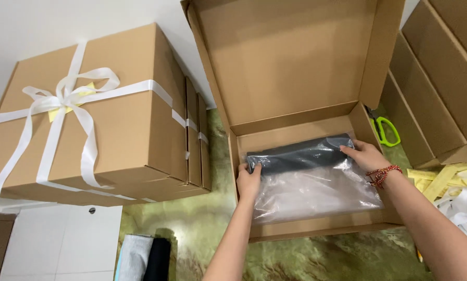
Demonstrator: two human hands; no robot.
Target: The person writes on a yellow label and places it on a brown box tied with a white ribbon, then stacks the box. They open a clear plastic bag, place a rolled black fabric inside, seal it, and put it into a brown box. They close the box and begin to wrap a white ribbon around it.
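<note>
Brown open box (296, 67), dark grey garment (296, 156) in clear bag (316, 192), white ribbon (66, 99), green-handled scissors (385, 130), green marbled table (202, 229).

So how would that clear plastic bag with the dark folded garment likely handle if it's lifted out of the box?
Probably floppy: the plastic bag wrinkles and sags past the dark garment. Likely light, since both hands, left hand and right hand, touch only its ends. The glossy film looks slippery.

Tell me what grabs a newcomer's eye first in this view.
At centre, an open brown cardboard box holds a dark folded garment in a clear plastic bag, pressed at each end by the left hand and right hand. Far left stand closed cardboard boxes tied with white ribbon bows.
</note>
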